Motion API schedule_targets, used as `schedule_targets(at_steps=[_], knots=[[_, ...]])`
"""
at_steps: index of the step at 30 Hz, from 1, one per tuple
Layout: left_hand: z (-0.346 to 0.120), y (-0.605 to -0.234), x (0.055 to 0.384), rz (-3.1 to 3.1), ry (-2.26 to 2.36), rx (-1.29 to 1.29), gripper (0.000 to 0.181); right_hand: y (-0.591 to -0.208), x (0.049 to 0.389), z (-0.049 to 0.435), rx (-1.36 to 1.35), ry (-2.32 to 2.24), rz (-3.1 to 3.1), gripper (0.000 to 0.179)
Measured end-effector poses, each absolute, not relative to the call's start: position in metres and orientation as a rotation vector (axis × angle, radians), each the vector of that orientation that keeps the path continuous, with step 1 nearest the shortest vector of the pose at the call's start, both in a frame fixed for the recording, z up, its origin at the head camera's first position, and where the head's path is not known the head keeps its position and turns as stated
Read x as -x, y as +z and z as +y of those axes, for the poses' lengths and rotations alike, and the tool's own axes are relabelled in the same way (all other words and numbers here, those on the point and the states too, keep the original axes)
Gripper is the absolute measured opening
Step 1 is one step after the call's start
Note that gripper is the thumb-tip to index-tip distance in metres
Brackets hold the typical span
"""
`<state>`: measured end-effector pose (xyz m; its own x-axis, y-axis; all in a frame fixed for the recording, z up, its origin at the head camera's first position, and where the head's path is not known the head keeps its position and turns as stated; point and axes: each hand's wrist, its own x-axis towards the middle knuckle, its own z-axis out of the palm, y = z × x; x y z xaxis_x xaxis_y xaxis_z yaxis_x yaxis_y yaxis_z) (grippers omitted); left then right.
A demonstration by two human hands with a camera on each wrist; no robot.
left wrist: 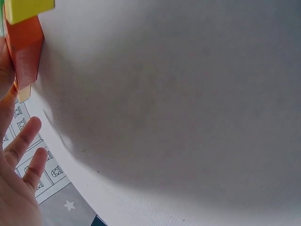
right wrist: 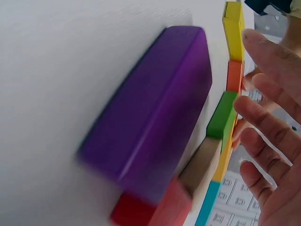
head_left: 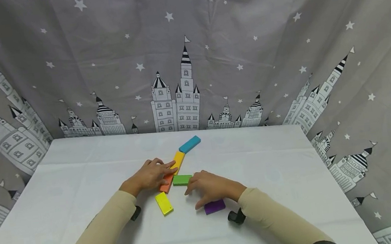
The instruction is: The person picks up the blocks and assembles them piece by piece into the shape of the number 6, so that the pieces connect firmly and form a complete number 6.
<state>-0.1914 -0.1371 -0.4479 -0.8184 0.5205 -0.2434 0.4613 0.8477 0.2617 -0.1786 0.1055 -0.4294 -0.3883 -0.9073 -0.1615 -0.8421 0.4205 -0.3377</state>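
My left hand [head_left: 149, 174] touches the orange block [head_left: 165, 186] with its thumb, and its other fingers stretch over the amber block [head_left: 179, 161]. Two of those fingers stand spread in the left wrist view. My right hand [head_left: 211, 186] hovers with loosely bent fingers above the green block [head_left: 181, 180] and the purple block [head_left: 215, 207], gripping nothing. A red block [right wrist: 155, 209] and a wood-coloured block [right wrist: 202, 162] show in the right wrist view; in the head view the right hand hides them. Below the orange block's near end lies a yellow block [head_left: 164, 203].
A blue block [head_left: 189, 144] meets the far end of the amber one. White cloth covers the table [head_left: 256, 151]. Behind it hangs a grey curtain [head_left: 218, 67] printed with castles and stars. A dark wrist device [head_left: 237, 216] sits under the right wrist.
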Motion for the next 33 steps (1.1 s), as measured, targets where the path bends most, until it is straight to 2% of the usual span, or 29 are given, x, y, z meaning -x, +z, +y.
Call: schedule_targets(at_steps=[14,33], knots=[[-0.138,-0.448,0.191,2.718,0.277,-0.734,0.053,-0.433,0.166,0.161,1.418,-0.343,2.363,0.035],[-0.137,-0.451,0.195,2.723,0.287,-0.733,0.053,-0.442,0.162,0.164,1.423,-0.406,2.405,0.028]])
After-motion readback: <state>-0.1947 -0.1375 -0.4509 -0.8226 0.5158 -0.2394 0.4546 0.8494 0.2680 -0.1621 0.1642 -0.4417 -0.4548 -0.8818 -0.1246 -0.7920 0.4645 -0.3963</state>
